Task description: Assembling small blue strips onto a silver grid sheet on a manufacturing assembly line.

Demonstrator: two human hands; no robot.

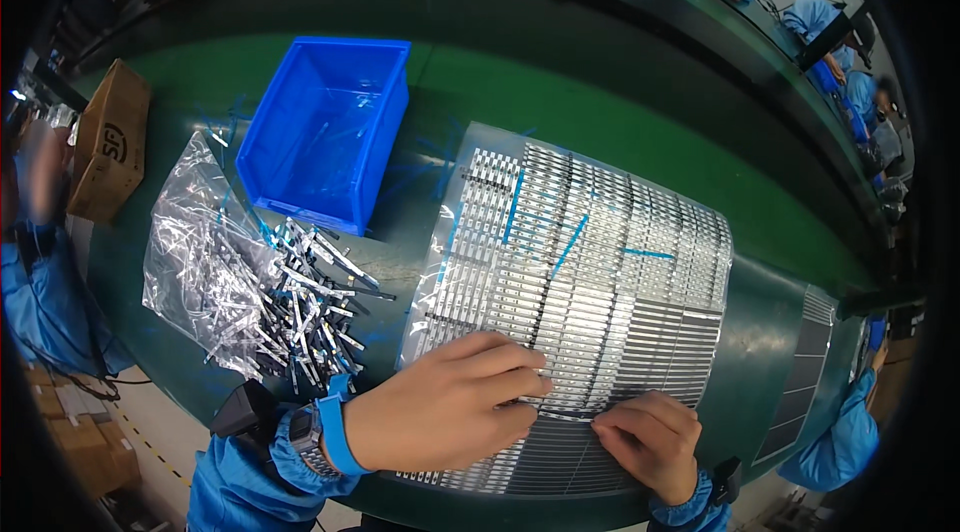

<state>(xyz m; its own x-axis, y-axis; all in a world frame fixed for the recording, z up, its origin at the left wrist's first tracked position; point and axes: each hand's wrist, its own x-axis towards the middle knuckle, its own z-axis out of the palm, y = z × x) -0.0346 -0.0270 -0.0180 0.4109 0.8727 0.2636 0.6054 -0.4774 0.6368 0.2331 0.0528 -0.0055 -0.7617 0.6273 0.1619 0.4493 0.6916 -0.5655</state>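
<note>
A wide sheet point(600, 332) lies in front of me, covered with rows of narrow silvery and dark strips; its near part is plain dark lines. My left hand point(450, 407) rests over the sheet's near left part, fingers curled and tips pressed together on the strips. What it pinches, if anything, is hidden. To its right my right hand point(652, 440) touches the dark-lined part, thumb and index finger brought together; I cannot make out anything between them. A loose pile of small strips point(310, 312) lies to the left, partly on a clear plastic bag point(190, 262).
Beyond the pile stands a blue plastic bin point(260, 147) with clear film inside. A cardboard box point(115, 137) is at the far left of the green table point(480, 82). Another dark-banded sheet point(800, 372) lies at the right. People in blue sleeves sit around.
</note>
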